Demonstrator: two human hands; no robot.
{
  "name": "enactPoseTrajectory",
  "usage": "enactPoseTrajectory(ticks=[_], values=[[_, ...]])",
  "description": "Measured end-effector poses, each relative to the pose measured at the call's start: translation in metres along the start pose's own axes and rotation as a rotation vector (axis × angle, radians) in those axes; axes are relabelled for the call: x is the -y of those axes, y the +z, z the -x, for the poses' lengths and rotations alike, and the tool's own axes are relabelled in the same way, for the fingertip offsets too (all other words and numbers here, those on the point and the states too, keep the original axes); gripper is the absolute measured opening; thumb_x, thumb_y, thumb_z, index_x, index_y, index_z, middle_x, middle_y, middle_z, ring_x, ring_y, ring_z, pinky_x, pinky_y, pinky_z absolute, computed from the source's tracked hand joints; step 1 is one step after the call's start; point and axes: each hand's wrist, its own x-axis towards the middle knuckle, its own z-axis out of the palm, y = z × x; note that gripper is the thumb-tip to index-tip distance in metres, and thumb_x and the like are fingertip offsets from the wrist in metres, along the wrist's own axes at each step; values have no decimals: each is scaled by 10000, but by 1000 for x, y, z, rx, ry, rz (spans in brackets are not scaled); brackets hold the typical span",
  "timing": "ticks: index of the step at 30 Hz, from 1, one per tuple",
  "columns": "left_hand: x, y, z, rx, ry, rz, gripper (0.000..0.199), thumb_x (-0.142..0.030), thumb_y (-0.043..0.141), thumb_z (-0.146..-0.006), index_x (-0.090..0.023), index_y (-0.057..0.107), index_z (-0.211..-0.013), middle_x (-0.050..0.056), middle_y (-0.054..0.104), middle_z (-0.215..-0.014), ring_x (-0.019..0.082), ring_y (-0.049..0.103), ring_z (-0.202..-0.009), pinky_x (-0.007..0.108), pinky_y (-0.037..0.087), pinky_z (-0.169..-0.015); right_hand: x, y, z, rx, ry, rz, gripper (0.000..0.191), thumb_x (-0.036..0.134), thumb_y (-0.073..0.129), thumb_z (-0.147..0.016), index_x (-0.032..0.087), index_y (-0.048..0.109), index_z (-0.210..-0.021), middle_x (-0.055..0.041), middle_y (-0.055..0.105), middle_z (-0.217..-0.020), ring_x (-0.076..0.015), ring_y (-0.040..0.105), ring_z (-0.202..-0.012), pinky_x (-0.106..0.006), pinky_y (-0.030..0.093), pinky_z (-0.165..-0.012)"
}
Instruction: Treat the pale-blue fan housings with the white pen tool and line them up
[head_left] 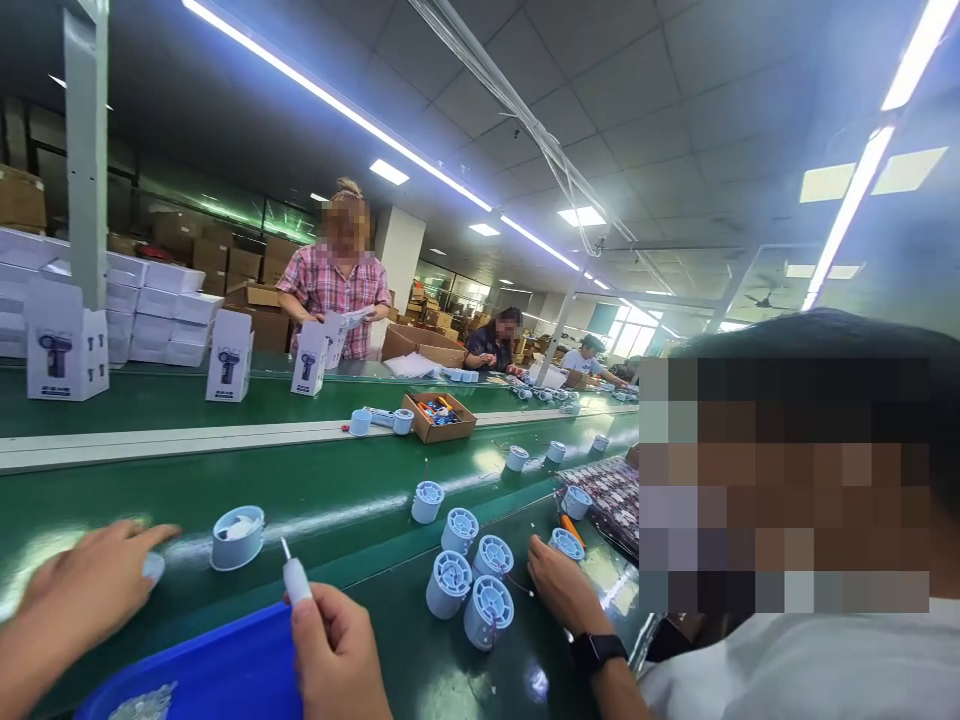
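Note:
My left hand (90, 585) is at the left over the green belt, index finger stretched out to the right, with a small pale blue round piece (154, 568) at its fingers. My right hand (337, 650) grips a white pen-like tool (296, 578) with a thin metal tip pointing up, in front of the blue tray (232, 665). Between and beyond my hands stands a light blue round housing (238, 540) with white material inside.
Several light blue fan housings (450, 585) stand right of centre. A neighbour's hand (566, 585) with a watch touches one housing at the right. Beyond are a cardboard box (440, 418) of small parts, printed white boxes (229, 358) and a standing person (337, 285).

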Motion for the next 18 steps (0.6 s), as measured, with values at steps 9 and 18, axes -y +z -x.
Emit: enactPoseTrajectory(ticks=[9, 18], values=[[-71, 27, 43, -18, 101, 106, 82, -163, 607, -574, -184, 635, -649, 116, 514, -1061, 351, 418, -1104, 514, 265, -1002, -13, -8, 9, -36, 83, -35, 413, 519, 581, -791, 169, 546, -1005, 80, 345, -560, -85, 263, -485, -194, 218, -436], [-104, -7, 41, -224, -75, 926, 243, -407, 554, -685, -206, 418, -691, 0, 454, -742, 177, 489, -724, 389, 476, -731, -10, -1, 24, 234, -14, 5, 293, 475, 576, -852, 183, 564, -879, -1, 536, -730, -145, 540, -645, -257, 443, -621]])
